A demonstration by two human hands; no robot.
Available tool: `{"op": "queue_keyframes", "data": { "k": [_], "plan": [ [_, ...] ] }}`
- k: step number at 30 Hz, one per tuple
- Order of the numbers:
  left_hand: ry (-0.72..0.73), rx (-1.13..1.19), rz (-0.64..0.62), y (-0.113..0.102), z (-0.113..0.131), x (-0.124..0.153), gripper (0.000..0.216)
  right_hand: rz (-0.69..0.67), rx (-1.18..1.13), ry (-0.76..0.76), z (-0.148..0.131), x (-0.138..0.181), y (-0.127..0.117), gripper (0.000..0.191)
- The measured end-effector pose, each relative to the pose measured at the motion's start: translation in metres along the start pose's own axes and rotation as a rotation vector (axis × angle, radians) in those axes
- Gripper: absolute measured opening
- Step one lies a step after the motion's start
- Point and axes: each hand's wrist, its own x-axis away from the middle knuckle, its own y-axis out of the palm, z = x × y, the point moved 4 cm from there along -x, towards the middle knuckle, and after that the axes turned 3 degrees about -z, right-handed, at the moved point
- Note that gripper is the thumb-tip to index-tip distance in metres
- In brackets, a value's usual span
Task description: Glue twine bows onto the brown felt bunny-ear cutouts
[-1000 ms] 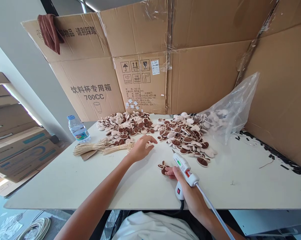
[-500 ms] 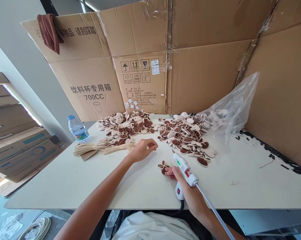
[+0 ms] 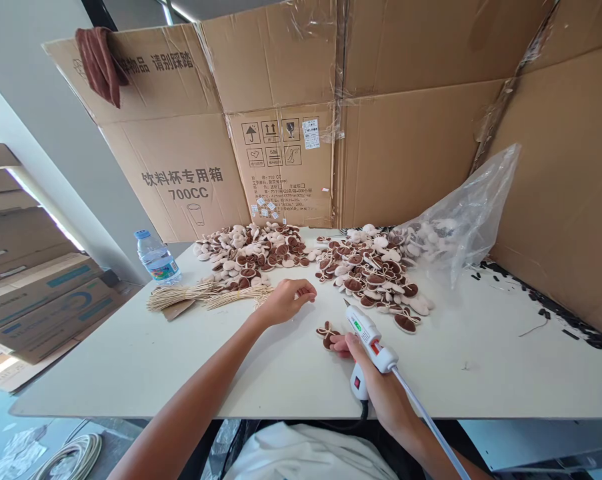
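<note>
My right hand (image 3: 375, 383) grips a white hot glue gun (image 3: 365, 335) with its nozzle pointing away over the table; one finger rests beside a small brown bow-shaped piece (image 3: 326, 333). My left hand (image 3: 285, 299) is curled, fingers pinched together at the end of a bundle of straw-coloured strings (image 3: 205, 294); what it pinches is too small to make out. Behind lie two heaps of brown and cream pieces: the left heap (image 3: 253, 251) and the right heap (image 3: 375, 270).
A water bottle (image 3: 155, 259) stands at the table's left back. A clear plastic bag (image 3: 461, 223) with more pieces lies at the right. Cardboard walls (image 3: 381, 133) enclose the back and right. The glue gun's cord (image 3: 425, 420) runs off the front edge. Black scraps (image 3: 545, 307) lie at the right.
My left hand has gone from spread fingers to a curled pinch by the strings and drawn slightly back. The right hand and glue gun have stayed put.
</note>
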Motion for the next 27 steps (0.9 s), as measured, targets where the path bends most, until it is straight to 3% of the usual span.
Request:
{"op": "queue_keyframes", "data": {
  "k": [10, 27],
  "plan": [
    [-0.017, -0.03, 0.004, 0.0008, -0.0019, 0.0004, 0.027, -0.017, -0.011, 0.017, -0.0048, 0.0028, 0.0005, 0.053],
    [0.037, -0.096, -0.031, 0.0041, -0.0046, 0.0007, 0.018, 0.002, 0.015, -0.017, -0.0068, 0.0024, 0.0018, 0.056]
  ]
}}
